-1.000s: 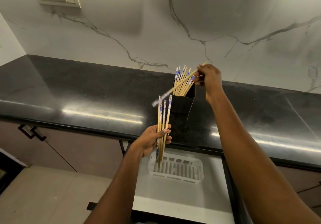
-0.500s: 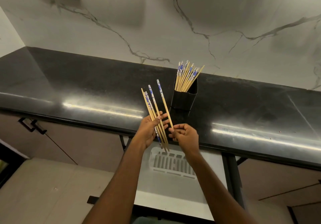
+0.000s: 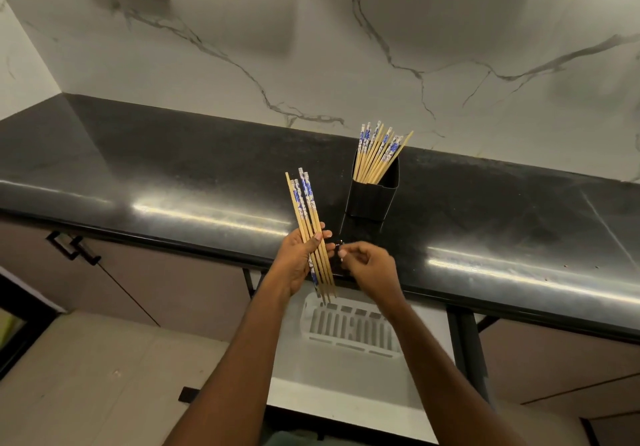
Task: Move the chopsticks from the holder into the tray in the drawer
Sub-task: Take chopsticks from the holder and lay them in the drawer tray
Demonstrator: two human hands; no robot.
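One black table (image 3: 173, 182) is seen, with one open drawer (image 3: 346, 393) holding one white tray (image 3: 349, 329). One black holder (image 3: 372, 196) keeps about ten chopsticks (image 3: 377, 155). Five chopsticks in hand (image 3: 308, 224), now bunched rather than fanned, are clamped by left hand (image 3: 298, 262) fingers; right hand (image 3: 372, 265) fingers are curled empty, withdrawn.

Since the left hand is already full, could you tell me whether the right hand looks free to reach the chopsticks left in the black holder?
Probably yes: the right hand looks empty, and nothing stands between it and the wooden, blue-patterned chopsticks protruding from the black rectangular holder.
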